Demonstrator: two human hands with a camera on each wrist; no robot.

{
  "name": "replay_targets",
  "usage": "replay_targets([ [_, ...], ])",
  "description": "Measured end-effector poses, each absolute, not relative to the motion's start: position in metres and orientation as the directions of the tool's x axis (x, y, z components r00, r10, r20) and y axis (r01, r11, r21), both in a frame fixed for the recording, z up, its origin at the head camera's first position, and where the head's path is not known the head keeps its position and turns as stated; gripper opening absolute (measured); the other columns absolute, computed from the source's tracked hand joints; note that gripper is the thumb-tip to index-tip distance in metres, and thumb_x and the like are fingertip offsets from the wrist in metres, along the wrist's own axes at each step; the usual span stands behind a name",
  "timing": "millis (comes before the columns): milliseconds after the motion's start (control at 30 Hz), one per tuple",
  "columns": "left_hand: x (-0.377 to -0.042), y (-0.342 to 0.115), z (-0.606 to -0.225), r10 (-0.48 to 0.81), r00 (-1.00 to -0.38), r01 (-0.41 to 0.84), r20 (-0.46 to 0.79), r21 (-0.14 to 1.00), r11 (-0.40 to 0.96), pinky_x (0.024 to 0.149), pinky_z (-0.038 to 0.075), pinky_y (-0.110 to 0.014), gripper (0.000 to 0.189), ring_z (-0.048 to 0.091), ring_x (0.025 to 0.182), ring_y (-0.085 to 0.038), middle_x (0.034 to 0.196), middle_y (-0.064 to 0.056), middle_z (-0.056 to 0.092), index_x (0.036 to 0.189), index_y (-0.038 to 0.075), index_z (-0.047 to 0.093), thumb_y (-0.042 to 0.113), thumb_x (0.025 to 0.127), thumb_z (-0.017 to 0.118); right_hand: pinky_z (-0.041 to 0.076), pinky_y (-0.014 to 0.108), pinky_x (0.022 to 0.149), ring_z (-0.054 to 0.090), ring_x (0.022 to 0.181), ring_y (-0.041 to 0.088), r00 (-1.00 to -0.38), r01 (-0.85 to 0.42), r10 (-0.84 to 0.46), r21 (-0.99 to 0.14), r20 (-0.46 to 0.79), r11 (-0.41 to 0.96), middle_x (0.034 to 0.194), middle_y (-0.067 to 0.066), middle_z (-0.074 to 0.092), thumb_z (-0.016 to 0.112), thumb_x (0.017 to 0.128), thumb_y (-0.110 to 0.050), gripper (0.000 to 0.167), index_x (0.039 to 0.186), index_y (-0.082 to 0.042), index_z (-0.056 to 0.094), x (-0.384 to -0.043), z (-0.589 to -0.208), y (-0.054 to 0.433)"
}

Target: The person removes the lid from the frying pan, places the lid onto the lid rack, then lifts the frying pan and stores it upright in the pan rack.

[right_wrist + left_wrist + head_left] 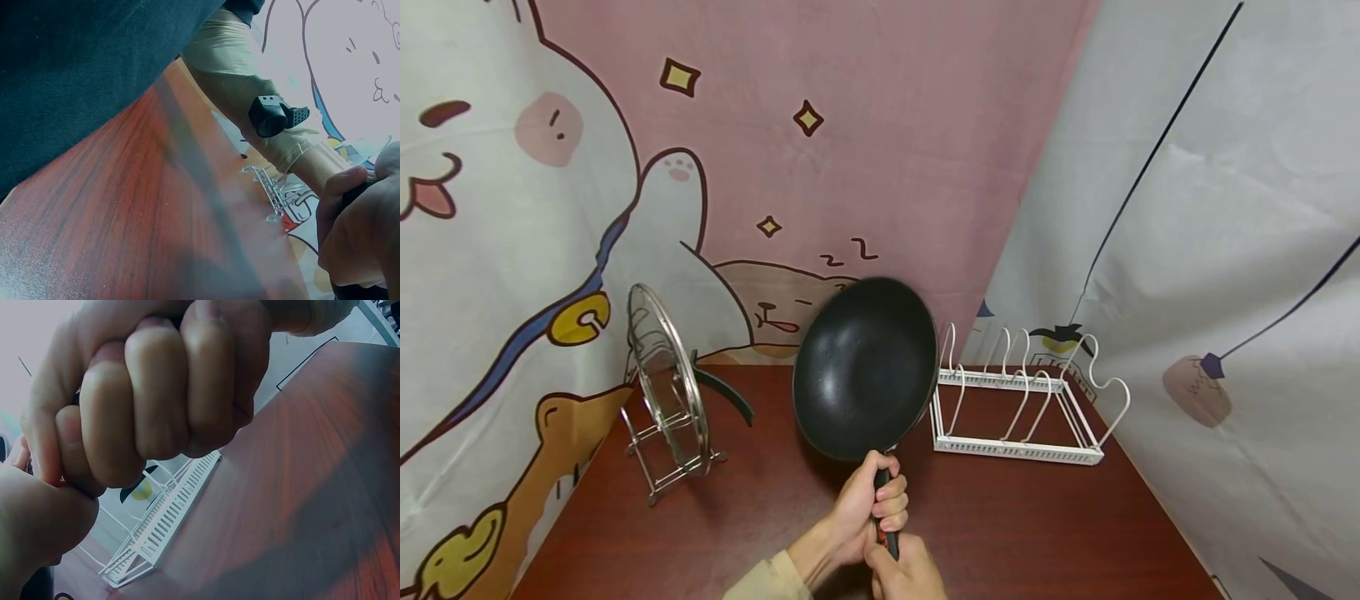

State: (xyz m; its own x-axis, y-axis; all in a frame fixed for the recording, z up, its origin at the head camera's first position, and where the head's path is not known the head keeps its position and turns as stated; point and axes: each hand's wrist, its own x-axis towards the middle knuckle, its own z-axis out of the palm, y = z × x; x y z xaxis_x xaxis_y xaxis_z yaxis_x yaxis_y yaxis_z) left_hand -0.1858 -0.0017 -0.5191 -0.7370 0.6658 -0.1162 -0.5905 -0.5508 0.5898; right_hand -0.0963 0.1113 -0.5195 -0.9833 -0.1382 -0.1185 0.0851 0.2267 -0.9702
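Note:
A black wok (868,367) is held up above the table, tilted so its dark inside faces me. My left hand (861,504) grips its black handle (882,482) close to the pan, fingers wrapped around it. Lower on the same handle, my right hand (906,571) holds the end, its thumb lying along the grip. Curled fingers (156,394) of the left hand fill the top of the left wrist view. The right hand (362,237) shows at the lower right of its own wrist view, partly cut off.
To the left, a glass lid (670,375) with a black curved handle (726,393) leans upright in a metal wire stand (662,483). A white rack (1018,450) with wire dividers stands right of the wok. A printed cloth (887,167) hangs behind the reddish-brown table (1037,533).

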Motion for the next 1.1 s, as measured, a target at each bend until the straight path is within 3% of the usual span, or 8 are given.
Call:
replay_targets([
  [433,-0.189,0.004,-0.514,0.672,-0.735,-0.579,-0.087,0.595,-0.557,0.045,0.034,-0.013,0.027,0.038,0.044,0.005,0.058,0.017,0.039,0.09,0.025,0.047,0.021,0.114,0.035,0.028,0.015,0.044,0.039,0.041,-0.004,-0.982,0.089,-0.143,-0.97,-0.123,0.227,0.047,-0.012,0.047,0.065,0.101,-0.014,0.046,0.071,0.019,0.053,-0.097,-0.516,0.118],
  [633,-0.19,0.007,-0.512,0.681,-0.729,-0.579,-0.067,0.59,-0.562,0.045,0.035,-0.013,0.028,0.032,0.046,0.003,0.058,0.017,0.04,0.089,0.025,0.047,0.021,0.113,0.034,0.027,0.017,0.044,0.038,0.041,-0.003,-0.981,0.109,-0.126,-0.961,-0.145,0.252,0.047,-0.013,0.046,0.066,0.102,-0.015,0.046,0.067,0.011,0.052,-0.097,-0.512,0.122],
  [833,-0.192,0.011,-0.508,0.691,-0.722,-0.575,-0.044,0.593,-0.563,0.045,0.034,-0.013,0.026,0.035,0.045,0.005,0.057,0.018,0.041,0.09,0.026,0.046,0.023,0.113,0.034,0.029,0.017,0.044,0.039,0.041,-0.001,-0.983,0.115,-0.113,-0.964,-0.145,0.241,0.047,-0.011,0.046,0.066,0.103,-0.014,0.047,0.073,0.019,0.054,-0.096,-0.508,0.124],
  [1100,-0.193,0.014,-0.504,0.718,-0.696,-0.591,-0.013,0.577,-0.563,0.046,0.033,-0.014,0.027,0.035,0.045,0.004,0.057,0.019,0.044,0.089,0.026,0.046,0.023,0.113,0.032,0.032,0.016,0.045,0.041,0.041,-0.002,-0.984,0.123,-0.091,-0.957,-0.151,0.263,0.048,-0.011,0.047,0.066,0.103,-0.016,0.047,0.07,0.016,0.056,-0.095,-0.501,0.127],
])
